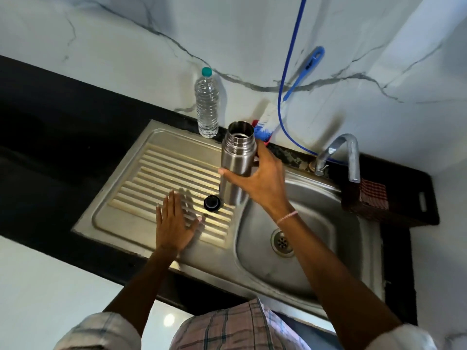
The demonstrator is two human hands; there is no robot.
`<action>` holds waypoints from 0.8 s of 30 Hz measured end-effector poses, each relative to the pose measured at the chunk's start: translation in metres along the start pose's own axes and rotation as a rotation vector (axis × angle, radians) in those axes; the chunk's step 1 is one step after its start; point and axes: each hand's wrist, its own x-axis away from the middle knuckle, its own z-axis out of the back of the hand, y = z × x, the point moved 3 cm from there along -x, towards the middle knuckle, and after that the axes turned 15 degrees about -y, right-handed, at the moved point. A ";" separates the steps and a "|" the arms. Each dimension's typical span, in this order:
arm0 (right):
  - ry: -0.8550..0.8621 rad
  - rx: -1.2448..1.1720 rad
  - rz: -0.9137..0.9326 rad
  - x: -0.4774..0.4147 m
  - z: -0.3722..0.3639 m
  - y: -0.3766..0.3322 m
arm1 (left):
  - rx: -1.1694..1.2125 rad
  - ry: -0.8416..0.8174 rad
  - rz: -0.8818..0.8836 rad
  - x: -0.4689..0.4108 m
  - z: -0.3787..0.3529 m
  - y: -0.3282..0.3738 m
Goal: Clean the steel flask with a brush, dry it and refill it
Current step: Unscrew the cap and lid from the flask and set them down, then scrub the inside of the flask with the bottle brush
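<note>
The steel flask [236, 157] stands upright and uncapped at the right edge of the ribbed draining board [141, 188], and my right hand [257, 180] grips its body from the right. Its black cap [212, 203] lies on the board just left of the flask's base. My left hand [174, 223] is flat with fingers spread, low over the board, holding nothing. A blue-handled bottle brush [285, 97] with white bristles leans against the wall behind the flask. A clear plastic water bottle [206, 102] with a green cap stands at the back of the counter.
The steel sink bowl [328, 261] with its drain lies at the right, with a tap [348, 150] over its far corner. A blue hose [290, 59] hangs down the marble wall. A dark basket with a checked cloth [371, 195] stands at the right. Black counter surrounds the sink.
</note>
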 end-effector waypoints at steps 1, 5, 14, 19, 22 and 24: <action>0.001 -0.020 0.022 -0.011 -0.006 -0.008 | -0.004 -0.004 0.019 -0.006 0.004 -0.002; -0.035 -0.092 0.025 -0.046 -0.042 -0.012 | 0.001 -0.109 0.092 -0.024 0.004 -0.007; -0.130 -0.035 -0.047 -0.072 -0.108 0.021 | -0.086 -0.108 0.087 -0.047 -0.006 -0.016; -0.171 -0.009 -0.045 -0.071 -0.119 0.034 | -0.118 -0.139 0.092 -0.047 -0.013 -0.018; -0.183 -0.010 -0.024 -0.072 -0.120 0.034 | -0.116 -0.140 0.101 -0.047 -0.016 -0.018; -0.188 -0.012 -0.019 -0.073 -0.120 0.035 | -0.121 -0.135 0.102 -0.046 -0.016 -0.018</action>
